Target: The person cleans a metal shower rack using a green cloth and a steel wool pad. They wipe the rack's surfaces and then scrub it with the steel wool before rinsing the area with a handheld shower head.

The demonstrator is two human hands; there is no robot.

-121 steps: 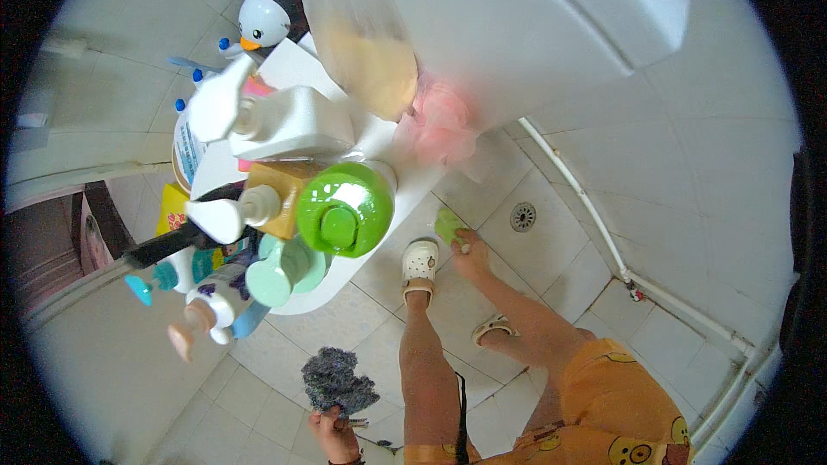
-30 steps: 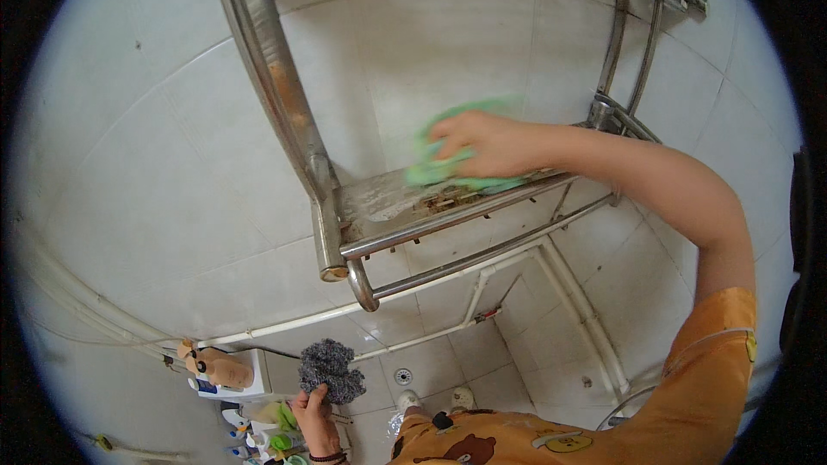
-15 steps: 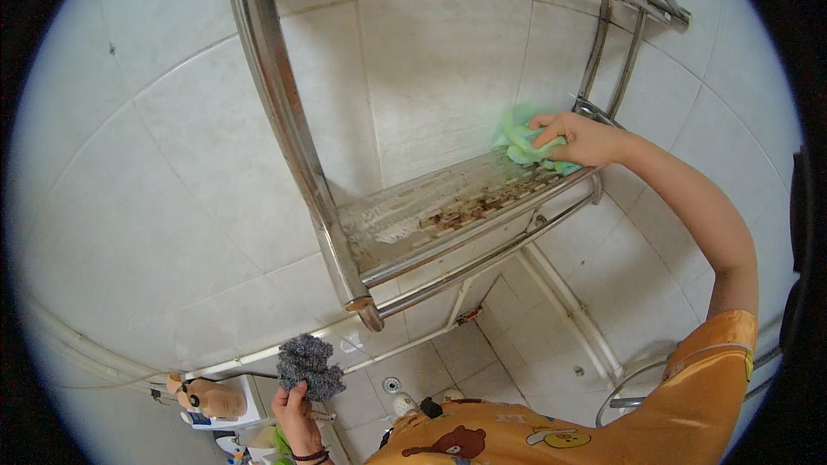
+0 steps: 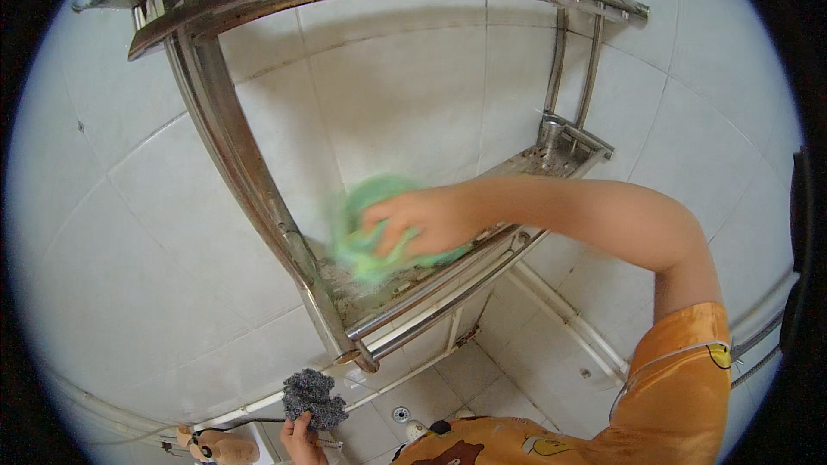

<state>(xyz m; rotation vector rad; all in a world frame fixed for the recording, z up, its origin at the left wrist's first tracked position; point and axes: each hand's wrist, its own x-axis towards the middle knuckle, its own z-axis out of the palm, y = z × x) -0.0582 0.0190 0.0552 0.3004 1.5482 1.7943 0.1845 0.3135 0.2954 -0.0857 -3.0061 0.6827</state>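
right hand point(image 4: 426, 220): presses blurred green cloth point(image 4: 366, 237) onto left end of stained metal shelf point(image 4: 482, 263), fingers spread over it | left hand point(image 4: 301, 441): low, near, gripping grey scouring pad point(image 4: 312, 396) | tiled wall point(image 4: 413, 95) behind

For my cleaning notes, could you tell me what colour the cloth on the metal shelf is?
Light green; the cloth under the right hand shows, motion-blurred, in the head view.

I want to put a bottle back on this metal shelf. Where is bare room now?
The shelf is bare at its far right end, by the upright posts. Its left end is taken: the right hand presses a green cloth there.
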